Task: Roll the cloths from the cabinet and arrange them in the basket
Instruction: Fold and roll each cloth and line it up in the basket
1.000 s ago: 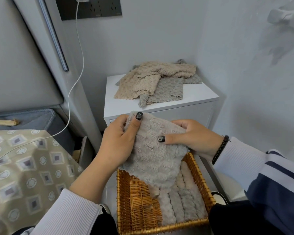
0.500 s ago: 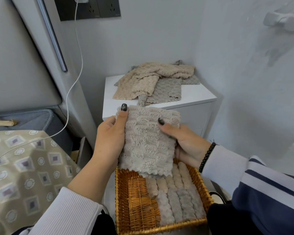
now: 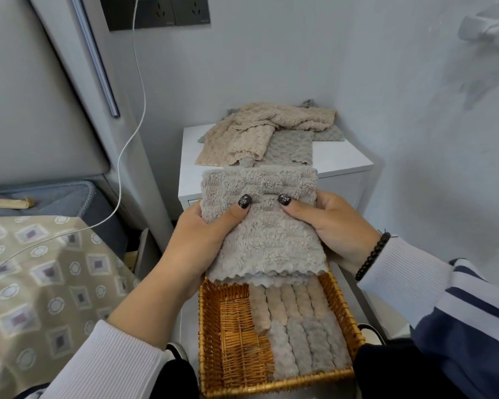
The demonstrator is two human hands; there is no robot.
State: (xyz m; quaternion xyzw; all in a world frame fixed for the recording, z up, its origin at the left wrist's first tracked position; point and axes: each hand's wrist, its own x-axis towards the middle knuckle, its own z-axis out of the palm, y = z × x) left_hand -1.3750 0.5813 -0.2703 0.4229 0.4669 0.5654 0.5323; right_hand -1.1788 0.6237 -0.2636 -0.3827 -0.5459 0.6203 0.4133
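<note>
The left hand (image 3: 205,240) and right hand (image 3: 334,226) pinch the grey cloth (image 3: 260,226) above the basket (image 3: 211,341); the person should roll it tightly, edges even, for the empty left side

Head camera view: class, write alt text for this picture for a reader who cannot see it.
Two hands, left hand and right hand, hold a folded grey cloth flat above a wicker basket, thumbs pressed on its front. The basket's right side holds rolled beige and grey cloths. Behind, loose cloths lie piled on a white cabinet.
</note>
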